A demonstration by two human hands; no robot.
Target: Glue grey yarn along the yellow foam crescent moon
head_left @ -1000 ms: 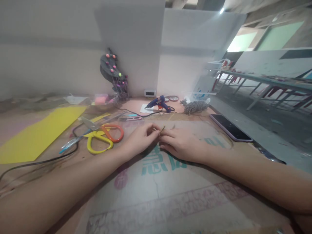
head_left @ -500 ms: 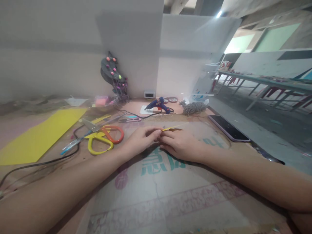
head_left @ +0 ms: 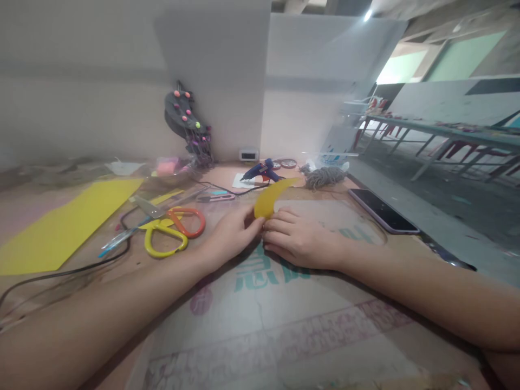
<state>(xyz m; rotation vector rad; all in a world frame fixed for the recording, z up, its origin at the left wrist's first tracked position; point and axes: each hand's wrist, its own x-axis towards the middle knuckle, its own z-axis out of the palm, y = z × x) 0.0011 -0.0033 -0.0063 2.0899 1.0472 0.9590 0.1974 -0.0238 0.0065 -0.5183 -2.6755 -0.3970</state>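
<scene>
A curved, pointed piece of yellow paper (head_left: 273, 198) stands up between my hands, its tip bending to the right. My left hand (head_left: 235, 230) pinches its lower end between thumb and fingers. Against the left fingertips, my right hand (head_left: 298, 238) is closed at the same lower end, fingers curled; its thumb is hidden. Both hands rest over a clear sheet with green and pink print (head_left: 244, 319). Left of my hands lie scissors (head_left: 166, 252) with one yellow and one orange handle.
A large yellow sheet (head_left: 73, 222) lies at the left, near a black cord (head_left: 65, 266). Behind my hands are a blue glue gun (head_left: 260, 170), a thread snipper (head_left: 217, 199) and grey yarn (head_left: 326, 177). A phone (head_left: 384, 210) lies by the right edge.
The yellow paper piece has turned from nearly edge-on to upright, with its broad face showing. Both hands stay together in almost the same place.
</scene>
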